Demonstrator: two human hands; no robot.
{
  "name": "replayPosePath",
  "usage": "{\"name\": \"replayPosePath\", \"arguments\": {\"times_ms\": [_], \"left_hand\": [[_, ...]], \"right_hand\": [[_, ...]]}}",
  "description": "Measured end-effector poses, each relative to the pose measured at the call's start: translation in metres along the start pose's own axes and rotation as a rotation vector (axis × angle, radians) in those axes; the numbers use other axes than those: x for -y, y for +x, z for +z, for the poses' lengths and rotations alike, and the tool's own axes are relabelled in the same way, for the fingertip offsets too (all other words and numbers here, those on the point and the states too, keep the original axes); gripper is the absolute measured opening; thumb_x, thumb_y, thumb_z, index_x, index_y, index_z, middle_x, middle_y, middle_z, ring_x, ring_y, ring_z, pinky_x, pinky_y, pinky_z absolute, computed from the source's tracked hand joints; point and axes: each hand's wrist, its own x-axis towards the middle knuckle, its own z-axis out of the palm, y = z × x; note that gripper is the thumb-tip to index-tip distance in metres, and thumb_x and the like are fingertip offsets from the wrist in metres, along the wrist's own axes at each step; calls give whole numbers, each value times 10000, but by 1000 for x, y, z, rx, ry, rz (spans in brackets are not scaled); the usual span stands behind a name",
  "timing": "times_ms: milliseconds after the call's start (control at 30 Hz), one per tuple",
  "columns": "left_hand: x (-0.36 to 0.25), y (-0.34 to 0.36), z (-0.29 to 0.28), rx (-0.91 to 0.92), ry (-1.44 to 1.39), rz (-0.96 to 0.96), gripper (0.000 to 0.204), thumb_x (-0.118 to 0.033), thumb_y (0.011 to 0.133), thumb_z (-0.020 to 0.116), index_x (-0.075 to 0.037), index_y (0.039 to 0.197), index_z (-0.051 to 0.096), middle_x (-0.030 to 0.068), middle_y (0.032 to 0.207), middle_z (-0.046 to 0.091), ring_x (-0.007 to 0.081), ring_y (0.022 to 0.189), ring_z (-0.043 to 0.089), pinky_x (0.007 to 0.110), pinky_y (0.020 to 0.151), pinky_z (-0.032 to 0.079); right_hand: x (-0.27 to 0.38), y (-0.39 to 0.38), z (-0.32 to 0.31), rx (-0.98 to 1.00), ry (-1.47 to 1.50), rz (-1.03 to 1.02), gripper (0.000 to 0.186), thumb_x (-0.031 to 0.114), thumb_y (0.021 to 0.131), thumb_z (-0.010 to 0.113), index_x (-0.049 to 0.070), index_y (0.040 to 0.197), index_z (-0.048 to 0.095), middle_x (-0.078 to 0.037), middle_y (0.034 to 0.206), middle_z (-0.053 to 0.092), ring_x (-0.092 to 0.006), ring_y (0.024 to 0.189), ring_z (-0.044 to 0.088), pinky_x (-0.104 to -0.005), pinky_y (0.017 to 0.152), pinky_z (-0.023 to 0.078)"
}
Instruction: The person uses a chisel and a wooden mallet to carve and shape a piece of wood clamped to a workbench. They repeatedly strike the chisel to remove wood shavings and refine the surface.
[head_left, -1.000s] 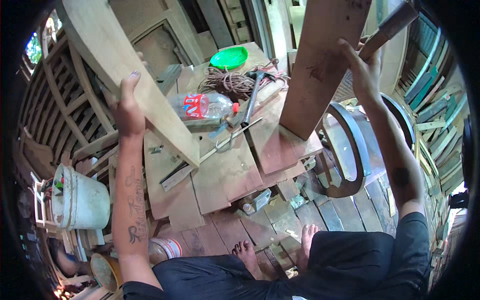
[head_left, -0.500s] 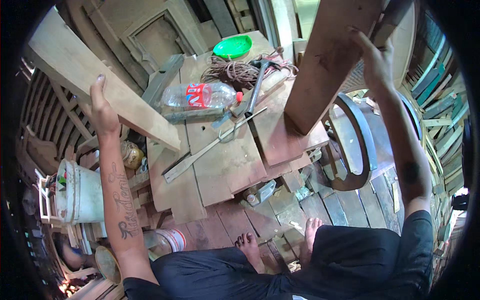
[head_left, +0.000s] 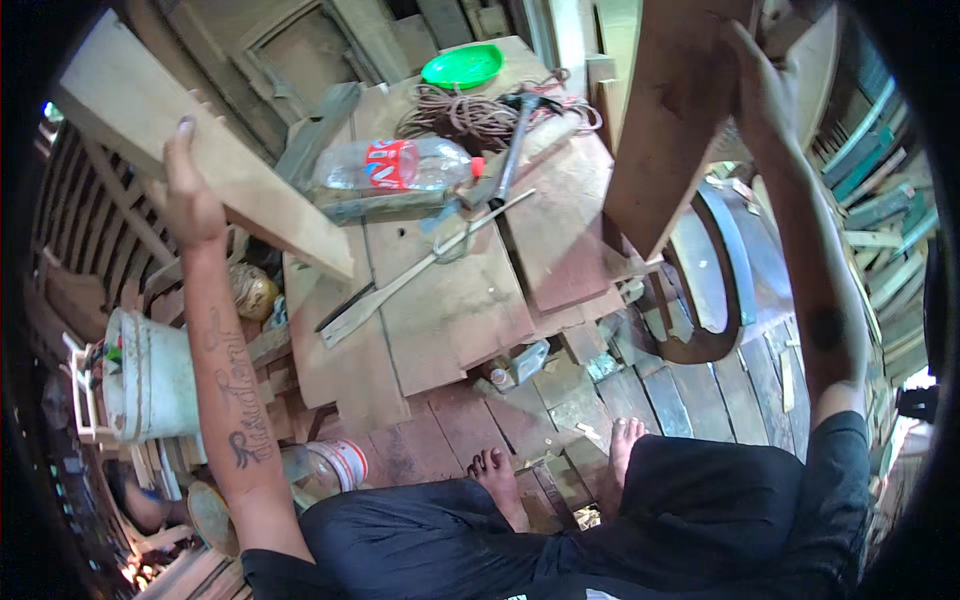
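My left hand (head_left: pixel 192 200) grips a pale wooden plank (head_left: pixel 210 150), thumb on the near side and fingertips showing over its far edge. This plank slants down toward the left part of the wooden worktable (head_left: pixel 450 330). In my right hand (head_left: pixel 768 100) is a darker brown board (head_left: pixel 672 130), held steeply at the table's right side; the fingers behind it are partly hidden. Between the two boards lie a clear plastic bottle (head_left: pixel 430 163) with a red label, a hammer (head_left: pixel 515 150), a bundle of rope (head_left: pixel 465 118) and a thin wooden stick (head_left: pixel 400 285) with a flat, wide end.
A green bowl (head_left: pixel 462 67) sits at the table's far end. On the right stands a curved dark wooden frame (head_left: pixel 735 270). A white bucket (head_left: pixel 155 375) and a clear container (head_left: pixel 335 465) are at the left. Stacked wood strips (head_left: pixel 880 210) line the right side.
The darker board in my right hand has shifted right, its lower end now at the table's right edge. The pale plank in my left hand has tilted slightly. The view has shifted a little.
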Motion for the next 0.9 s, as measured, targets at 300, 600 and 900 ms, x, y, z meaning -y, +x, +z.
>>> {"name": "replayPosePath", "arguments": {"times_ms": [300, 600, 900], "left_hand": [[54, 24, -58, 106, 275, -86, 440, -193, 1096, 414, 45, 1439, 554, 160, 1452, 595, 247, 1330, 568, 365, 1139, 433], [26, 6, -17, 105, 175, -92, 510, -289, 1098, 461, 57, 1466, 531, 129, 1454, 589, 229, 1309, 579, 359, 1116, 420], [27, 1, -24, -19, 404, -128, 485, -273, 1064, 538, 84, 1391, 563, 177, 1419, 601, 257, 1282, 589, 365, 1085, 446]], "right_hand": [[41, -40, 58, 84, 98, -78, 250, 32, 878, 647, -13, 1124, 648, -76, 872, 699, -171, 760, 686, -326, 656, 563], [41, -37, 63, 132, 94, -188, 446, 37, 837, 650, -27, 1271, 575, -115, 976, 703, -192, 888, 704, -341, 757, 580], [16, -38, 71, 16, -45, -165, 415, 143, 832, 729, -1, 1139, 490, -181, 964, 673, -220, 939, 665, -388, 818, 549]]}}
